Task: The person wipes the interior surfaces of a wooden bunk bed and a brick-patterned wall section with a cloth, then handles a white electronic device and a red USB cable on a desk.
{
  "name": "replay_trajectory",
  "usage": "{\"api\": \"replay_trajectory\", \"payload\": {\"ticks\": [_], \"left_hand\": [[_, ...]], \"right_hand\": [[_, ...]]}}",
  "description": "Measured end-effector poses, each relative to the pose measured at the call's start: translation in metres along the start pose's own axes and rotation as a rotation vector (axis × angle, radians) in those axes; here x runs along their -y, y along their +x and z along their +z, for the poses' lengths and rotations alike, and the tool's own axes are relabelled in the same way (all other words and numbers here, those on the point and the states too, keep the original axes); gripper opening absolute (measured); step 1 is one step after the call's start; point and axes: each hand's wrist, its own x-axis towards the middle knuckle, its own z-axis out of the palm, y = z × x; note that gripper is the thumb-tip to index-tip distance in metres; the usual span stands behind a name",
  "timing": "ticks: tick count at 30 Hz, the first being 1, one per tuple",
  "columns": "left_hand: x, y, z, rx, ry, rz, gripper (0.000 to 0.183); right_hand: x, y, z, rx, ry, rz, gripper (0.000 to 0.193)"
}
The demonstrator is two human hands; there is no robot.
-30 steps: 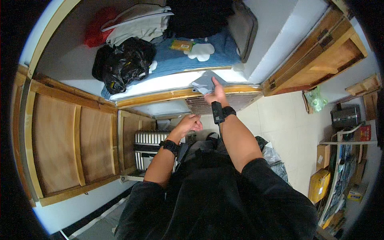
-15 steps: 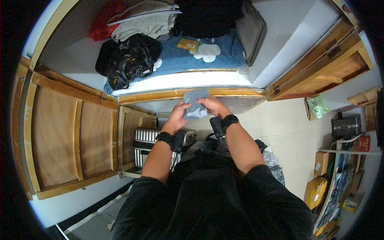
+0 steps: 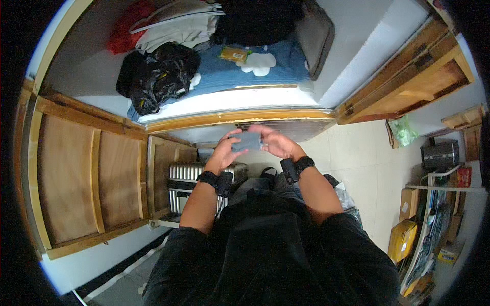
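Observation:
My left hand (image 3: 221,153) grips a small grey-blue folded piece of cloth (image 3: 247,142), its thumb and fingers along the left end. What kind of cloth it is, I cannot make out. At the cloth's right end is my right hand (image 3: 280,145), fingers stretched out and partly blurred; whether they touch the cloth is unclear. Both hands are just on my side of the wooden edge (image 3: 240,117) of a cupboard shelf.
On the shelf lie a blue cloth (image 3: 219,71) with white cloud shapes, a black plastic bag (image 3: 166,76), a yellow packet (image 3: 235,53) and piled clothes (image 3: 176,30). Wooden doors (image 3: 120,173) stand open either side. A silver suitcase (image 3: 178,201) is below left; a rack (image 3: 429,219) holds boxes at right.
The cloth has become smaller and more compact, its white patch gone from sight. Both hands have come slightly nearer to me, and my right hand has shifted to the cloth's right end.

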Motion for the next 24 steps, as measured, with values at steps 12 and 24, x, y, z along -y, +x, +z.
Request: {"api": "replay_trajectory", "payload": {"ticks": [12,24], "left_hand": [[0.016,0.043,0.061,0.017,-0.396,-0.086,0.049],[0.013,0.043,0.011,-0.172,-0.75,-0.113,0.01]], "right_hand": [[0.034,-0.04,-0.056,-1.595,-0.79,-0.722,0.039],[-0.013,0.033,-0.004,-1.342,-1.512,-0.55,0.06]]}}
